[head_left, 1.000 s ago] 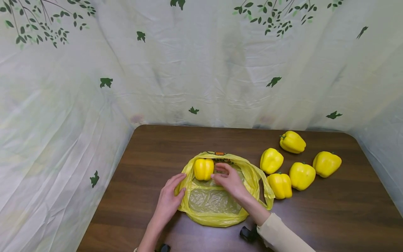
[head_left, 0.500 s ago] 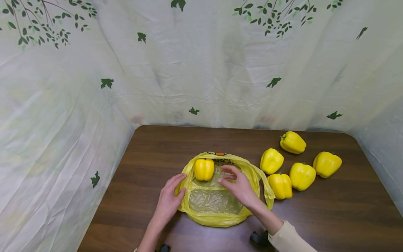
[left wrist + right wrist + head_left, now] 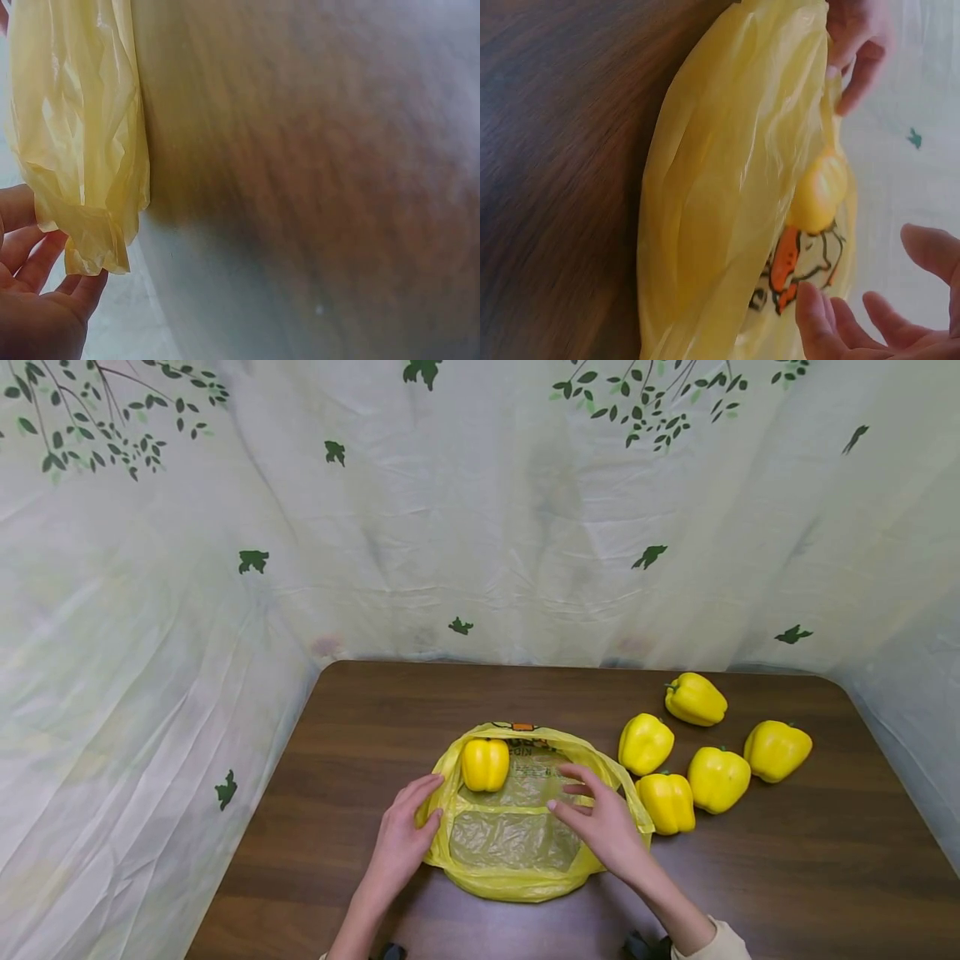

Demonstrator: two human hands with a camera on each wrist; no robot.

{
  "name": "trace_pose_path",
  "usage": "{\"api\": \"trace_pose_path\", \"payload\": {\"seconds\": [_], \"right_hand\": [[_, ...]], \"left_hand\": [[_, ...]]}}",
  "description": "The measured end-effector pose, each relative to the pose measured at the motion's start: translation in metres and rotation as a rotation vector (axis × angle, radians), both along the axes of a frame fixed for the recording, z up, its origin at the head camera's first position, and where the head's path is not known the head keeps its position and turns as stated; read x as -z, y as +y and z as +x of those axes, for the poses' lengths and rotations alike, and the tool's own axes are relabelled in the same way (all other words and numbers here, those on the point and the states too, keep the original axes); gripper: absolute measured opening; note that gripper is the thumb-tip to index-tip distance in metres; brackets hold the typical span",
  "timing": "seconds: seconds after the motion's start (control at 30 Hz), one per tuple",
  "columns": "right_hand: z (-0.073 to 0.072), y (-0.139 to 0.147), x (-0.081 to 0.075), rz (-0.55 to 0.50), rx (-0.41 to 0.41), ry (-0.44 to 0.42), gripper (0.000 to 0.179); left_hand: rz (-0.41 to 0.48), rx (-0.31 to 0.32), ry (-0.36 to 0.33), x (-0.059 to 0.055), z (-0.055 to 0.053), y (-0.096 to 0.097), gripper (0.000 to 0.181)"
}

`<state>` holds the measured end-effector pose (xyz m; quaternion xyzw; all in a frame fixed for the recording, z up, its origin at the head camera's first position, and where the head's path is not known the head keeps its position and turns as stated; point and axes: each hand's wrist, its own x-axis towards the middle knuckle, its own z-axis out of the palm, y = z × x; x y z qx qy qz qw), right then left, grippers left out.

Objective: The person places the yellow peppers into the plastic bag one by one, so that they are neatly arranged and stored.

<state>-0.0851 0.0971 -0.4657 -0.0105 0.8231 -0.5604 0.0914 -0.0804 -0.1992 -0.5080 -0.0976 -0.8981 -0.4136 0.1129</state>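
A yellow plastic bag [image 3: 517, 885] lies spread on the table with its mouth wide. Inside it, near the far left, sits a yellow bell pepper [image 3: 485, 765], which also shows in the right wrist view as a bell pepper [image 3: 819, 191] beside the bag's print. My left hand [image 3: 405, 831] holds the bag's left rim; in the left wrist view, fingers [image 3: 30, 259] lie against the gathered edge. Over the right part of the bag's mouth hovers my right hand [image 3: 603, 827], fingers spread and holding nothing.
Several loose yellow bell peppers [image 3: 718, 779] lie right of the bag, the closest one [image 3: 666, 803] right beside its handle. The brown wooden table [image 3: 360, 718] reaches back to a pale leaf-patterned curtain [image 3: 517, 527].
My right hand has drawn away from the pepper in the bag, moving right and toward me. The left hand and the pepper have stayed in place.
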Motion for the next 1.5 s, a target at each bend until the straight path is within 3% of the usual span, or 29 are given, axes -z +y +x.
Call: {"api": "trace_pose_path", "payload": {"seconds": [0.2, 0.57, 1.0, 1.5], "right_hand": [[0.007, 0.012, -0.001, 0.048, 0.032, -0.019, 0.056], [0.020, 0.036, 0.002, 0.187, 0.087, 0.025, 0.057], [0.032, 0.057, 0.005, 0.168, 0.213, 0.013, 0.052], [0.039, 0.075, 0.003, 0.325, 0.384, 0.177, 0.047]], "left_hand": [[0.004, -0.004, -0.017, 0.000, 0.001, 0.000, 0.048], [0.000, -0.007, -0.019, 0.001, 0.000, 0.000, 0.047], [0.001, -0.007, -0.052, 0.001, 0.000, -0.001, 0.046], [0.008, -0.002, -0.052, 0.001, 0.000, -0.001, 0.044]]}}
